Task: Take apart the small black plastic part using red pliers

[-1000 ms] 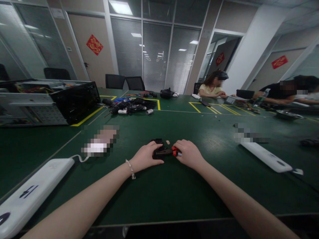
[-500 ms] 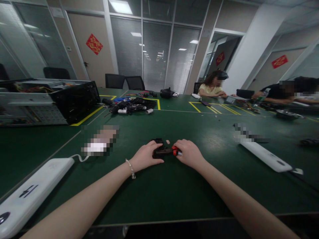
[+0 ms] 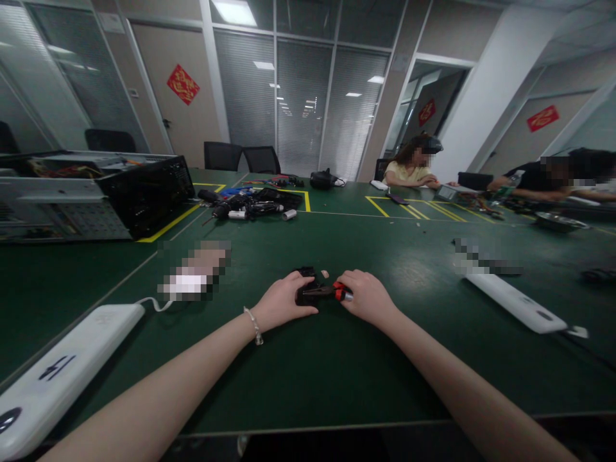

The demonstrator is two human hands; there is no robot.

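Small black part (image 3: pixel 308 294) on the green counter (image 3: pixel 308 378) near its front edge, left hand (image 3: pixel 282 303) curled over it, right hand (image 3: pixel 366 296) pinching a red-tipped tool (image 3: pixel 337 292) against it, white power bank (image 3: pixel 58 375) far left, tool pile (image 3: pixel 250 205) behind.

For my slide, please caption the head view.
Left hand steadies a small black part; right hand holds a red-handled tool.

A long green-matted table (image 3: pixel 337 385) marked with yellow tape lines (image 3: pixel 166 228) fills an office walled by glass partitions with grey blinds (image 3: pixel 301 109), where black chairs (image 3: pixel 240 157) stand beneath rectangular ceiling lights (image 3: pixel 234 13) and red diamond-shaped door decorations (image 3: pixel 183 85).
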